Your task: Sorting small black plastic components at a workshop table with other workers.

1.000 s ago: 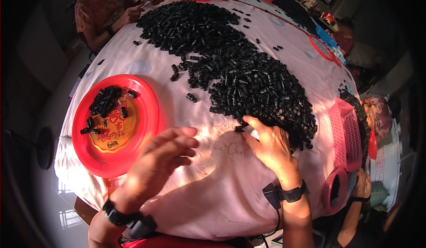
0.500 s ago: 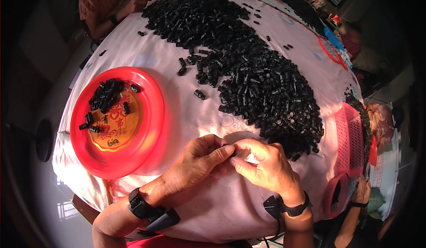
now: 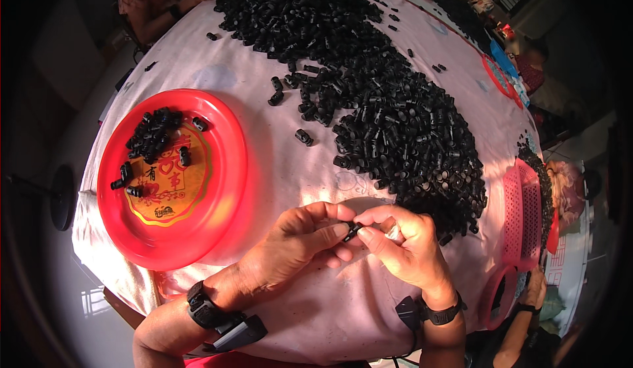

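Note:
Near the front of the pink cloth-covered table, my left hand (image 3: 306, 237) and my right hand (image 3: 407, 248) meet. Between their thumbs and fingers they pinch a small black cylindrical piece (image 3: 351, 232). Something small and white (image 3: 395, 232) shows against my right palm; its kind is unclear. Beyond my hands spreads a long heap of similar black pieces (image 3: 402, 131). To the left lies a round red tray (image 3: 221, 216) with a gold printed centre. A cluster of black pieces (image 3: 155, 133) and several single ones lie in it.
One loose black piece (image 3: 304, 137) lies between tray and heap. Pink perforated baskets (image 3: 521, 213) line the right side, near another person's hand (image 3: 535, 289). At the far left, another person's arm (image 3: 175, 13) rests by the heap. A dark band (image 3: 210, 312) circles my left wrist.
My hands have shifted slightly apart, and the black piece between the fingertips shows more clearly. The view has moved a little, so tray and heap appear shifted.

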Motion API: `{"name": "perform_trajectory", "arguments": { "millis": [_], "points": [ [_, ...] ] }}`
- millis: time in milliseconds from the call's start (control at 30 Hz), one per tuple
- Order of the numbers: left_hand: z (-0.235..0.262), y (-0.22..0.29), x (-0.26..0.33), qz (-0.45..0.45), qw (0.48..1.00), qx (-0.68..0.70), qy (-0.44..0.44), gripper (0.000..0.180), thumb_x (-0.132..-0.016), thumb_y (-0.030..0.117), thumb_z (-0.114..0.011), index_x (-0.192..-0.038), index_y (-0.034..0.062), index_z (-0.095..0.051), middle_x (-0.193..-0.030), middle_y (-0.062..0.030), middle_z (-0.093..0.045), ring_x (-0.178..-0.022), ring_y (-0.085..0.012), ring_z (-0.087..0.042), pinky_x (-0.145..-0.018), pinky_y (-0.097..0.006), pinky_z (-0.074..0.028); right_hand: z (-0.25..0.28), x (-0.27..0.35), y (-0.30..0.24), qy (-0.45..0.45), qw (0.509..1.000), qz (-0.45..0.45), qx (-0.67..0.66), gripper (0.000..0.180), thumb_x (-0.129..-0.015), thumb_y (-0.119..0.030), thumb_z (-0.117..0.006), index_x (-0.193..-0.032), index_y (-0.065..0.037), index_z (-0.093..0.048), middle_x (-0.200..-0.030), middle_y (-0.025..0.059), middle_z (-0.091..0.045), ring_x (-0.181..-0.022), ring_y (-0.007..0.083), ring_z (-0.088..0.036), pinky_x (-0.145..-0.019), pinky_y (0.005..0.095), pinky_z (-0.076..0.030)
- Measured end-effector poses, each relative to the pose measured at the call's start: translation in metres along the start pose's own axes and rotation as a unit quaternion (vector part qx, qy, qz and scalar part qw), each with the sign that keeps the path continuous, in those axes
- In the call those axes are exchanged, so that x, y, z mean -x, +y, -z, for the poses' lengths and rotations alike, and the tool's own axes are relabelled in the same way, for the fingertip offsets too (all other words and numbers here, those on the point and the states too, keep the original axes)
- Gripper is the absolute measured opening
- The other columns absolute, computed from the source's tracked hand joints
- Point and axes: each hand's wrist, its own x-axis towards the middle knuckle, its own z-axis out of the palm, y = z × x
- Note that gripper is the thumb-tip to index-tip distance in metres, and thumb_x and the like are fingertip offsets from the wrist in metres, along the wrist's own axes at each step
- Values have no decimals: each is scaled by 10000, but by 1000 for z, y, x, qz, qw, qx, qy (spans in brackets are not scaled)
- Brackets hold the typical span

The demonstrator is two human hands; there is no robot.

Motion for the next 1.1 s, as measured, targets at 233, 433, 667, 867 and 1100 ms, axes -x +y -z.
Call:
{"name": "perform_trajectory", "arguments": {
  "millis": [233,433,667,867,1100],
  "points": [
    [4,-2,-2,34,994,59,-84,311,-1029,182,-569,-1269,-16,-565,-1101,-115,-687,-892,-146,-676,-790,-275,-552,2,4,-5,3,993,6,-114,147,-957,-53,-649,-1075,32,-659,-883,107,-749,-834,145,-740,-683,238,-582],
    [8,-5,-2,42,991,86,-98,308,-1016,135,-576,-1275,-32,-573,-1124,-153,-696,-889,-161,-684,-789,-281,-558,1,6,-5,-4,993,23,-117,164,-952,-39,-648,-1099,32,-657,-903,103,-744,-849,130,-734,-686,233,-579],
    [12,-4,-2,64,985,118,-112,300,-994,107,-604,-1258,-35,-591,-1120,-159,-699,-890,-175,-694,-806,-276,-561,4,6,-9,-27,996,0,-86,228,-924,-47,-686,-1132,36,-645,-898,76,-743,-832,122,-734,-688,242,-587],
    [7,-4,0,35,983,151,-95,280,-980,111,-627,-1235,-4,-618,-1106,-102,-699,-962,-177,-683,-866,-309,-560,1,8,-25,56,991,103,67,190,-883,-122,-755,-973,-13,-629,-836,72,-740,-718,152,-741,-566,269,-565],
    [4,-5,1,37,980,175,-84,243,-978,102,-630,-1207,23,-631,-1152,-76,-683,-1005,-167,-665,-933,-330,-528,-8,5,-8,53,961,133,237,462,-733,-456,-853,-848,-87,-599,-711,29,-697,-581,227,-687,-506,337,-528]
  ]
}}
